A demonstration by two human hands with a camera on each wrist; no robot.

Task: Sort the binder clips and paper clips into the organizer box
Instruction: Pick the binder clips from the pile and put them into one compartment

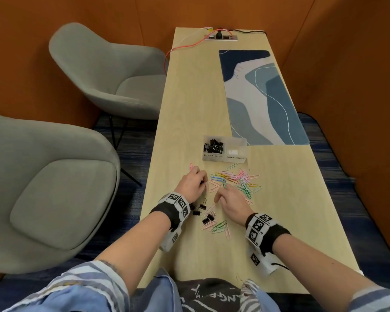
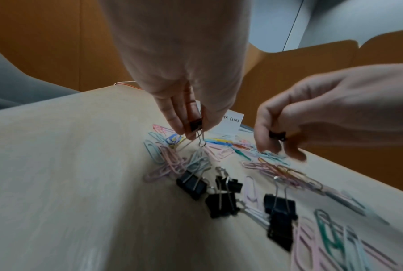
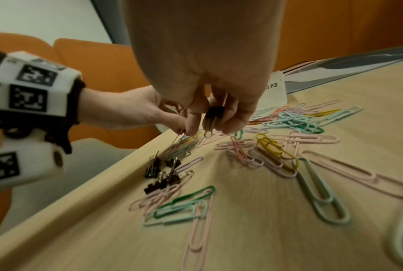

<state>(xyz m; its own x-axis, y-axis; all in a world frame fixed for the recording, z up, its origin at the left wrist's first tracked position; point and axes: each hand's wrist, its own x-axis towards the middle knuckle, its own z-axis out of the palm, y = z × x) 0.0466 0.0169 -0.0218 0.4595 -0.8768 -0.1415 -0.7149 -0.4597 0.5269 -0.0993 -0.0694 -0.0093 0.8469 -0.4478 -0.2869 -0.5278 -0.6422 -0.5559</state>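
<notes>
My left hand [image 2: 191, 132] pinches a small black binder clip [image 2: 195, 125] just above the table, its wire handles hanging down. My right hand [image 3: 207, 128] holds another black binder clip [image 3: 215, 111] in its curled fingers, low over the pile. In the head view the left hand [image 1: 202, 180] and right hand [image 1: 221, 192] are close together in front of the clear organizer box [image 1: 241, 162]. Its left compartment holds several black binder clips [image 1: 214, 145]. Coloured paper clips [image 1: 239, 179] lie scattered before the box. Loose binder clips [image 1: 205, 213] lie by my left wrist.
The long wooden table [image 1: 279, 199] carries a blue patterned mat [image 1: 263, 97] beyond the box and a power strip [image 1: 221, 37] with cables at the far end. Two grey chairs [image 1: 104, 73] stand to the left. More paper clips [image 1: 218, 228] lie nearer me.
</notes>
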